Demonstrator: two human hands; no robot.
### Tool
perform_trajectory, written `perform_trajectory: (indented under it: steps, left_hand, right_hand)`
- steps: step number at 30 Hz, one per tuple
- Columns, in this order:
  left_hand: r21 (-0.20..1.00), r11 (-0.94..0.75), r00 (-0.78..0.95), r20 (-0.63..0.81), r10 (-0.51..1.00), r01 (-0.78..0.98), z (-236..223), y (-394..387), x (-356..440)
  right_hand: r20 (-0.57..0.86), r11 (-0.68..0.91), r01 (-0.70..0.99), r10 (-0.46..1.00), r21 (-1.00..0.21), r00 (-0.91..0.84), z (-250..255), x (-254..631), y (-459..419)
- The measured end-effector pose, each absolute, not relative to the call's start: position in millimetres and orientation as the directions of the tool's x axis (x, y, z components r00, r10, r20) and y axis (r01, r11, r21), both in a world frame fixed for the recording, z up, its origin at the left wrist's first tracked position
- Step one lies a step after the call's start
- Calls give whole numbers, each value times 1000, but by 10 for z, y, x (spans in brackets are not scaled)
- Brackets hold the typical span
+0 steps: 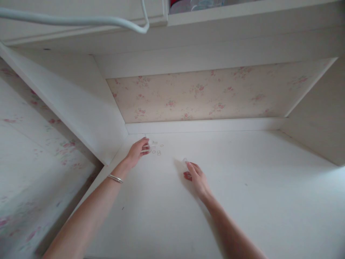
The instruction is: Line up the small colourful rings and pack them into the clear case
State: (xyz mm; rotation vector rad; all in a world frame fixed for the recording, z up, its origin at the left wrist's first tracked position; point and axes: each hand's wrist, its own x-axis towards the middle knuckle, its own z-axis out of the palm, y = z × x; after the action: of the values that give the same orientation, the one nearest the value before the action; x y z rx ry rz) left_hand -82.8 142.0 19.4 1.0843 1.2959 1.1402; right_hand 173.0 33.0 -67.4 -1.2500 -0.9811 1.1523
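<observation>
My left hand reaches to the far left corner of a white desk top, fingers bent toward several tiny ring-like pieces lying there; its fingertips touch or nearly touch the nearest one. A thin silver bangle sits on that wrist. My right hand rests near the middle of the desk, fingers curled around a small clear object that pokes out past the fingertips; something red shows under the palm.
White side panels wall the desk on the left and right. Floral wallpaper covers the back. A shelf edge runs overhead, and a pale cable hangs across the top left.
</observation>
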Motion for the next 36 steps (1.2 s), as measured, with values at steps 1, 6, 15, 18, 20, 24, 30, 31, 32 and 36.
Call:
perform_trajectory:
  steps: [1,6,15,18,20,24,30,31,32,36]
  left_hand:
    - [975,151,38,-147,988,-165,187,1298,-777]
    - [744,288,272,-148,951,-602,34,665,-440]
    - [633,390,366,-177,914,-669,-221,223,97]
    - [694,341,389,-96,916,-634,-240,158,191]
    - [731,307,380,-72,922,-609,-259,133,218]
    - [780,284,340,-97,935,-558,-292,138,196]
    - [776,310,336,-135,932,-549,-297,178,96]
    - [783,318,332,-151,931,-534,-300,179,86]
    - [791,324,324,-169,931,-519,-305,179,80]
    - [827,342,282,-233,931,-446,-323,165,88]
  right_hand:
    - [-80,-55,-145,982,-988,173,-673,1743,338]
    - [-141,-74,-341,974,-937,175,-648,1805,372]
    - [146,131,76,961,-988,233,-571,1559,167]
    - [256,213,217,947,-953,193,-570,1415,115]
    - [299,251,252,939,-935,171,-577,1345,100]
    - [286,255,200,947,-946,146,-586,1302,94]
    - [167,165,26,975,-986,144,-588,1345,106]
    - [154,153,17,975,-988,158,-593,1353,112]
    - [149,148,21,973,-989,175,-598,1361,118]
    - [182,162,114,963,-980,198,-605,1400,127]
